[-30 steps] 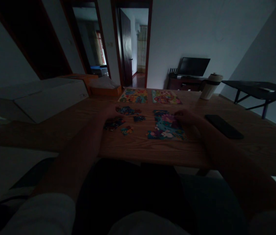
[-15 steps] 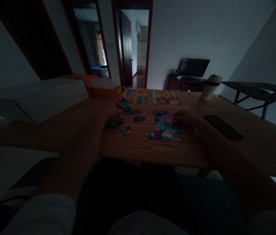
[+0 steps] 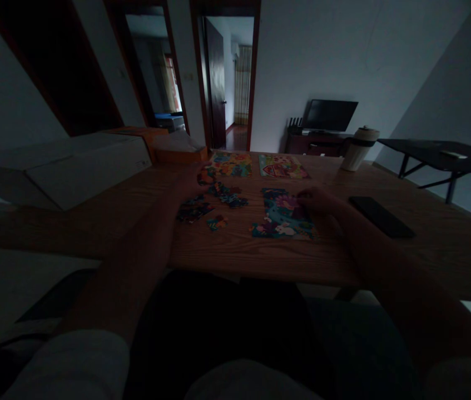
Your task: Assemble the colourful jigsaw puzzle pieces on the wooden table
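Note:
The room is dim. My left hand (image 3: 188, 186) is raised a little over the wooden table (image 3: 235, 250), its fingers closed on a colourful puzzle piece (image 3: 206, 175). Loose puzzle pieces (image 3: 227, 195) lie just right of it, and more pieces (image 3: 196, 210) below it. My right hand (image 3: 316, 201) rests on the right edge of a partly assembled puzzle (image 3: 283, 218), fingers bent against it. Whether it grips a piece is hidden in the dark.
Two finished puzzle pictures (image 3: 231, 164) (image 3: 282, 166) lie at the table's far side. A tumbler (image 3: 358, 148) stands far right, a dark phone (image 3: 379, 215) lies right of my right hand. A white box (image 3: 80, 166) and orange box (image 3: 177, 151) sit at left.
My left hand lifted a puzzle piece off the loose pile and carried it up and away from me. My right hand stayed on the assembled puzzle.

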The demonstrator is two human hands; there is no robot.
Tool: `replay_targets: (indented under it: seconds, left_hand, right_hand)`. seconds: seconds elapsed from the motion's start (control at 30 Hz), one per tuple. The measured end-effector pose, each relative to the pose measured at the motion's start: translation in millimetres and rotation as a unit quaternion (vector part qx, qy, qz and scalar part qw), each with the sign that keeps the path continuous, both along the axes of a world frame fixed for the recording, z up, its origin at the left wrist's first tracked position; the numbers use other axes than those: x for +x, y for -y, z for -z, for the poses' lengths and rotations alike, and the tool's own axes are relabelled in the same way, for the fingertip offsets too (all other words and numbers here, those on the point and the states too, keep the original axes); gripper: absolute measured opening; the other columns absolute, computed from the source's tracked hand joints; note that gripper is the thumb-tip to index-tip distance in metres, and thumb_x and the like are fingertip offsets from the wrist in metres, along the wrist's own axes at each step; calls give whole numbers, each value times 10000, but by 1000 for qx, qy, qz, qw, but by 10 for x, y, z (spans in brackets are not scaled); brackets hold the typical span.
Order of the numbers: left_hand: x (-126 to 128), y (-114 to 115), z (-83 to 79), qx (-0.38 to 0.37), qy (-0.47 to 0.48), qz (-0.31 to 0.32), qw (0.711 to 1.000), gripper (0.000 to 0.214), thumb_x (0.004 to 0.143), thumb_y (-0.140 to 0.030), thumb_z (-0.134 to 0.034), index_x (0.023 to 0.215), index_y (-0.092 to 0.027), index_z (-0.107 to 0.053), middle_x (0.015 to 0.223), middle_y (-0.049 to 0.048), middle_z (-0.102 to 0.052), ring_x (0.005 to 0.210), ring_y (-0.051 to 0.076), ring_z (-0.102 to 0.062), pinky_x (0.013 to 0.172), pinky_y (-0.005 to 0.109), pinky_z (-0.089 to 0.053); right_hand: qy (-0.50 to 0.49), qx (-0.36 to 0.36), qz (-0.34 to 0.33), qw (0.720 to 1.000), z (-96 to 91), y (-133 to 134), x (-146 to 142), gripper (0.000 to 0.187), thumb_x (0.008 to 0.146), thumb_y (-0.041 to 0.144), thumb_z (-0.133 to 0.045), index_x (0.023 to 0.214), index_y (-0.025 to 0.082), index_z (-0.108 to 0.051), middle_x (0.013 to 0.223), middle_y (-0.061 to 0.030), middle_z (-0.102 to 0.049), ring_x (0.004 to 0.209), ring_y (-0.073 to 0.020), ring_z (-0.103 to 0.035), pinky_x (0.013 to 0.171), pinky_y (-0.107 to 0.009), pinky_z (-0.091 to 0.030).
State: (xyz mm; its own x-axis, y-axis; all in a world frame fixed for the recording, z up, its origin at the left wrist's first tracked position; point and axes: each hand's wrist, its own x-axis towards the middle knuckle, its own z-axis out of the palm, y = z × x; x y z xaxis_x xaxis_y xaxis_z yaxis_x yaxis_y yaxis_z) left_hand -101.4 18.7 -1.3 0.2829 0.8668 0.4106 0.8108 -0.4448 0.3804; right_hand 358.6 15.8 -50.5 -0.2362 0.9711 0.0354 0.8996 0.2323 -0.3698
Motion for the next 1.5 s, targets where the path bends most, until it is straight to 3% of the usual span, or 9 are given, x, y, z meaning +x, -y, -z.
replay_targets:
  seconds: [0.2, 0.43, 0.7, 0.87, 1.0, 1.13, 1.2, 1.37, 1.5]
  left_hand:
    - [7, 3, 11, 14, 11, 5, 1000, 786, 776, -336, -734, 1512, -244, -477, 1433, 118, -534, 1186, 293, -589, 982, 378, -515]
    - [28, 22, -23, 17, -22, -6, 1000, 674, 780, -337, -728, 1426, -246, -556, 1406, 95, -554, 1249, 297, -546, 1041, 376, -485]
    - [7, -2, -8, 27, -33, -19, 999, 614, 789, -310, -736, 1382, -236, -597, 1359, 95, -580, 1145, 277, -586, 992, 399, -508]
    - [-23, -36, 23, 44, -31, 0, 999, 570, 826, -315, -723, 1372, -204, -604, 1317, 91, -583, 1094, 236, -589, 956, 348, -512]
    - [-8, -7, 1, 39, -33, 1, 999, 552, 820, -346, -711, 1347, -205, -622, 1302, 96, -595, 1103, 263, -594, 970, 363, -503]
    - [-4, -2, -17, 39, -27, 7, 999, 555, 790, -336, -713, 1321, -192, -643, 1280, 111, -605, 1081, 280, -604, 951, 376, -508]
    - [-5, -6, -18, 33, -32, 0, 999, 555, 787, -328, -716, 1323, -205, -638, 1289, 104, -604, 1083, 273, -599, 946, 368, -511]
    - [-10, 4, -11, 27, -39, -12, 999, 548, 819, -321, -711, 1342, -185, -620, 1329, 85, -579, 1099, 242, -580, 969, 319, -490]
    - [-24, 15, -8, 25, -29, -6, 999, 542, 831, -331, -729, 1336, -169, -621, 1293, 96, -581, 1057, 217, -591, 931, 326, -510]
  right_hand:
    - [-3, 7, -6, 1000, 11, 4, 9, 276, 943, 307, -585, 1112, 214, -783, 1133, -79, -771, 1059, -266, -707, 961, -351, -538]
    - [5, -3, 1, 1000, -20, 25, -12, 281, 956, 300, -576, 1130, 194, -770, 1168, -92, -758, 1087, -266, -694, 964, -343, -530]
    - [3, 1, 5, 1000, -3, 33, -12, 317, 968, 326, -553, 1169, 186, -754, 1216, -106, -738, 1121, -268, -682, 1000, -345, -511]
    - [51, 105, -27, 993, -61, 143, -280, 427, 1023, 444, -448, 1262, 209, -713, 1354, -107, -665, 1304, -306, -565, 1155, -432, -384]
    - [78, 92, -114, 986, -30, 276, -634, 520, 1049, 491, -335, 1467, 278, -560, 1536, -56, -515, 1491, -321, -335, 1244, -502, -217]
    - [91, 38, -102, 990, 46, 356, -822, 708, 1031, 607, -247, 1629, 230, -292, 1669, -79, -280, 1558, -343, -132, 1253, -561, -115]
    - [106, 17, -97, 989, 58, 361, -833, 757, 1018, 647, -251, 1636, 210, -269, 1679, -102, -243, 1558, -349, -109, 1251, -558, -98]
    - [101, 20, -99, 990, 65, 304, -761, 798, 975, 740, -256, 1633, 289, -272, 1679, -69, -258, 1553, -337, -140, 1258, -519, -96]
    - [102, 20, -104, 989, 95, 241, -686, 845, 962, 760, -194, 1642, 261, -250, 1683, -75, -231, 1553, -344, -128, 1255, -545, -101]
